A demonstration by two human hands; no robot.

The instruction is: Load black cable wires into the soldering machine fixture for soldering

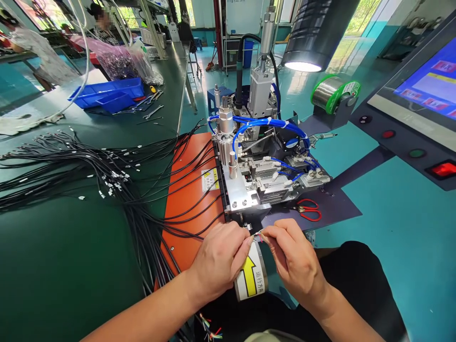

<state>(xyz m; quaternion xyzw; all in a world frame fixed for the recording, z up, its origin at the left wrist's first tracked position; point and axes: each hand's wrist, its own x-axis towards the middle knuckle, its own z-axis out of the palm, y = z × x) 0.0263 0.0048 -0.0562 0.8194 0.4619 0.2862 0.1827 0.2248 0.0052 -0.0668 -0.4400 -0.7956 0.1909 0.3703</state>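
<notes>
Both hands, left hand (pixel 217 259) and right hand (pixel 294 256), pinch thin coloured wire ends (pixel 259 234) before the machine (pixel 263 166); grip narrow. Black cables (pixel 107 175) crowd worktop (pixel 71 266) left. Scissors (pixel 309 210) near. Blue bin (pixel 107 92) contents unclear.

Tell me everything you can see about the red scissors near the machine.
The scissors are small, with red loop handles that look like plastic; the blades are hardly visible. They lie flat on a dark mat, just right of the machine base, handles toward the right. Nothing holds them: the left hand and right hand are nearer the camera, pinching thin wires between their fingertips.
</notes>
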